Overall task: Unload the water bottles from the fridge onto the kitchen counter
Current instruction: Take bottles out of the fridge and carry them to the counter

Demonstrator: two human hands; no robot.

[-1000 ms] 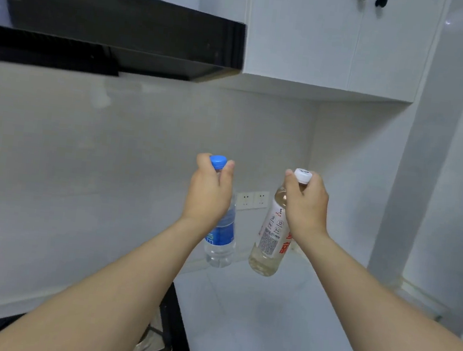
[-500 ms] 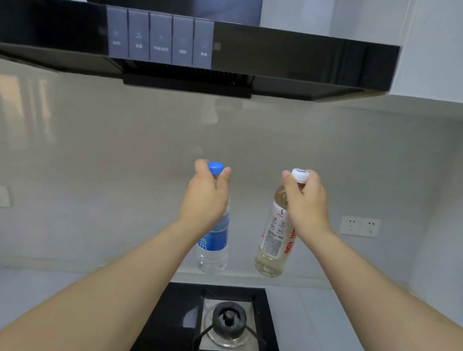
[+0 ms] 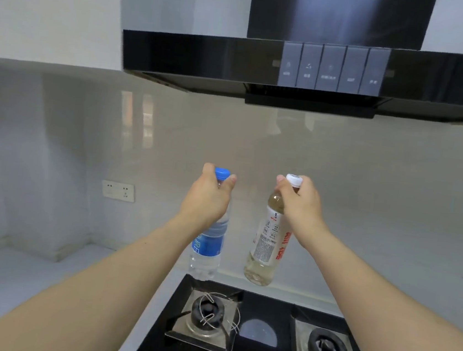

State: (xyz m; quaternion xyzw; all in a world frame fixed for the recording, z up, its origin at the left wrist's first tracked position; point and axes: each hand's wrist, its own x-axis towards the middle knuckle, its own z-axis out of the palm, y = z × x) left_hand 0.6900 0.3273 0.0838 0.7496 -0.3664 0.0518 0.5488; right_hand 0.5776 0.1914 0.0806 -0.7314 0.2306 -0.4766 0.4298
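- Our left hand (image 3: 207, 198) has its fingers curled round the neck of the blue-capped water bottle (image 3: 208, 247), just under the cap, and the bottle hangs straight down from that grip.
- Our right hand (image 3: 300, 203) pinches the neck of the white-capped bottle (image 3: 266, 251), which holds a pale yellowish liquid and hangs slightly tilted, its base swung a little toward the left.
- We judge both bottles full or nearly so, hence fairly heavy for a neck hold; the thin plastic walls would flex under a squeeze, and if they are cold from the fridge they may be slick. The stiff neck ring under the cap looks like the safest place to hold.
- The 2 bottles hang side by side, apart from each other, in the air above the back edge of the gas hob (image 3: 258, 337).
- Neither bottle touches a surface yet. The white kitchen counter (image 3: 25, 276) lies to the left of the hob, below the range hood (image 3: 266, 64) level.
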